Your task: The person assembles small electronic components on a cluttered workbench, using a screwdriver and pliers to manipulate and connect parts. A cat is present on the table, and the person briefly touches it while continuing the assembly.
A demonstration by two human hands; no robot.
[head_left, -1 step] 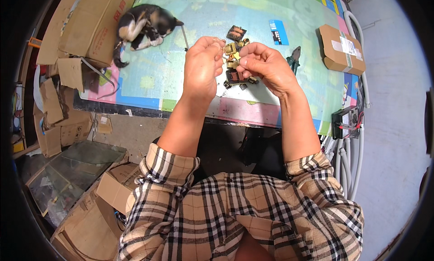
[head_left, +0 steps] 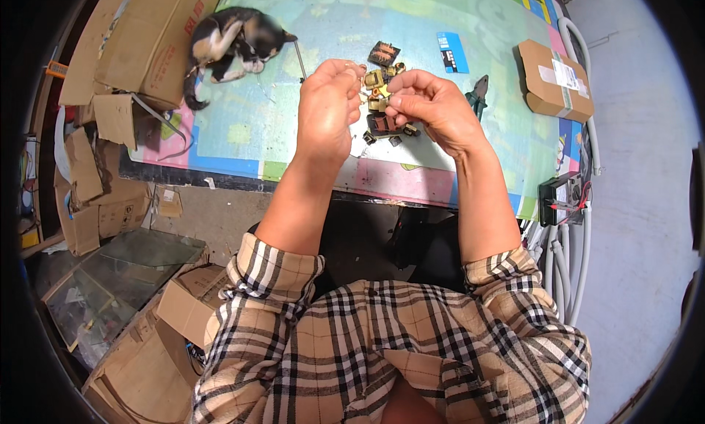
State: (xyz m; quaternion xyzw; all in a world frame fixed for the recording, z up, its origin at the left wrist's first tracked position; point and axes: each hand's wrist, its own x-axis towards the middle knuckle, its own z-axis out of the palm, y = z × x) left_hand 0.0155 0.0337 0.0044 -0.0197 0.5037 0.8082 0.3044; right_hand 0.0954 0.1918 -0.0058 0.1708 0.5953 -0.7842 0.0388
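My left hand (head_left: 327, 112) is curled closed above the table, thumb and fingers pressed together. Fine copper-coloured strands seem to show at its fingertips, too small to make out surely. Facing it, my right hand (head_left: 437, 112) is closed in a pinch; what it holds, if anything, is hidden. Between and below both hands lies a pile of small transformer-like coils (head_left: 378, 78) with yellow wrapping, partly covered by my fingers. A coil with copper windings (head_left: 384, 54) rests at the far end of the pile, and a dark brown one (head_left: 382, 123) at the near end.
Pliers with dark green handles (head_left: 479, 93) lie right of my right hand, near a blue card (head_left: 453, 53) and a small cardboard box (head_left: 556, 81). A cat (head_left: 235, 45) lies at the left beside a large carton (head_left: 150, 42). A black meter (head_left: 556, 200) with red leads sits at the right edge.
My hands stay in nearly the same place and pose. The cat's raised leg has shifted slightly.
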